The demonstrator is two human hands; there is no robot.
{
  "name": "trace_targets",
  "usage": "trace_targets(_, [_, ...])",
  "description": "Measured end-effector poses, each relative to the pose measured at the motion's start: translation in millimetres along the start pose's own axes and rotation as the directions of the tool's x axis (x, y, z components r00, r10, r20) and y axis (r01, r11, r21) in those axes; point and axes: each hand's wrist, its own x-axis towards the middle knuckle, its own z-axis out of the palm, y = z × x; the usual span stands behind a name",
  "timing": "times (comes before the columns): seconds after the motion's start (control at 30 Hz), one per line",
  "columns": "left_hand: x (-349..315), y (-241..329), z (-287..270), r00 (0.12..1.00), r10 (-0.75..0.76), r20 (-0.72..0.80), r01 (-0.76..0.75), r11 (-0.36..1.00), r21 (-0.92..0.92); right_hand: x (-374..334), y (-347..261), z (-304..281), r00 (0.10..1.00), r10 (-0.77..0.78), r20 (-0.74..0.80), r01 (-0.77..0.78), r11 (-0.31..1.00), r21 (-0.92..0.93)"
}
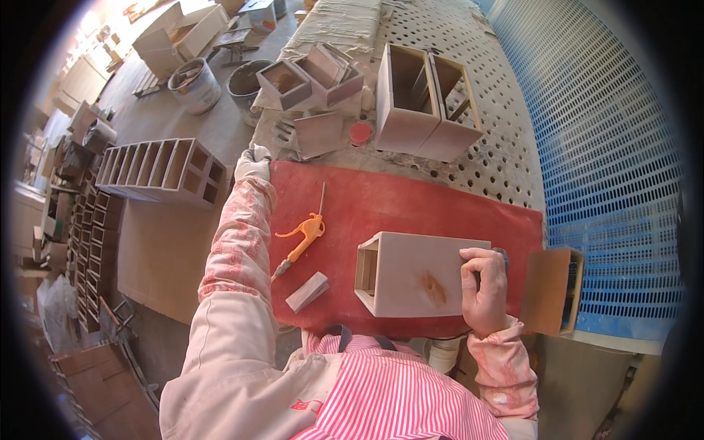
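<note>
A pale wooden box (418, 271) with a brown patch on top lies on the red mat (396, 198), its open end facing left. My right hand (484, 286) is bare and rests on the box's right end with its fingers curled closed; what they hold, if anything, is hidden. A dark rounded thing (502, 254) shows just beyond that hand. My left hand (253, 163), in a white glove, reaches out to the mat's far left corner, its fingers hard to make out. Between my arms lie an orange air blow gun (306, 235) and a small pale block (306, 292).
Beyond the mat stand two tall open boxes (411, 117), smaller open boxes (326, 73), a flat panel (319, 135) and a red round lid (360, 133) on the perforated table (506, 147). A blue slatted grille (609, 147) borders the right. Left stands a compartmented unit (161, 169).
</note>
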Motion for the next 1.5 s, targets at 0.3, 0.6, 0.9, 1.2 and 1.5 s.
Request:
trace_targets(0.3, [59, -24, 36, 0.974, -0.077, 0.212, 0.058, 0.994, 0.094, 3, -1, -3, 0.999, 0.027, 0.027, -0.026, 0.999, -0.033])
trace_targets(0.6, [-15, -17, 7, 0.992, 0.093, -0.088, -0.104, 0.987, -0.124, 9, -5, -6, 0.997, 0.053, 0.053, -0.05, 0.997, -0.051])
trace_targets(0.9, [-287, 11, -122, 0.792, 0.377, 0.481, -0.432, 0.902, 0.005, -1, 13, -2, 0.991, 0.111, -0.075, -0.103, 0.989, 0.107])
trace_targets(1.2, [-359, -15, -137, 0.864, -0.023, 0.503, -0.304, 0.773, 0.557, 26, 67, -48, 0.969, 0.136, -0.207, -0.15, 0.987, -0.053])
trace_targets(1.5, [-429, 223, -183, 0.703, 0.699, 0.131, -0.691, 0.715, -0.109, -66, -42, -39, 0.966, -0.061, 0.253, -0.156, 0.644, 0.749])
